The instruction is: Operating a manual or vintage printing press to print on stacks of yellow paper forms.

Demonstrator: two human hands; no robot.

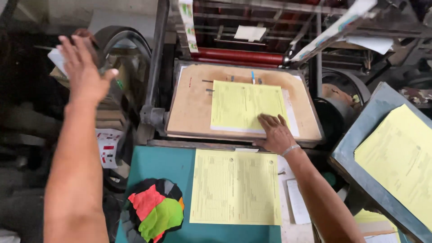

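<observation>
Fingers of the right hand (275,133) lie spread and flat on the lower right corner of a pale yellow printed paper sheet (247,107), pressing rather than gripping it. That sheet rests on the tan board platen of a dark iron printing press (193,105), with its top edge near a small blue marker at twelve o'clock. Behind the platen, also toward twelve o'clock, runs a red ink roller (238,56).

At ten o'clock the left hand (83,67) is raised with its palm open and fingers extended, holding nothing; it hovers in front of a large dark flywheel (126,40) and a small white stack behind it.

Toward six o'clock from the platen, a stack of yellow printed forms (235,186) lies on a teal tabletop (173,164). At seven o'clock on that top sits a round bundle of red, green and dark cloth scraps (155,209). At three o'clock a tilted grey feed board (360,153) carries another yellow paper pile (400,157).
</observation>
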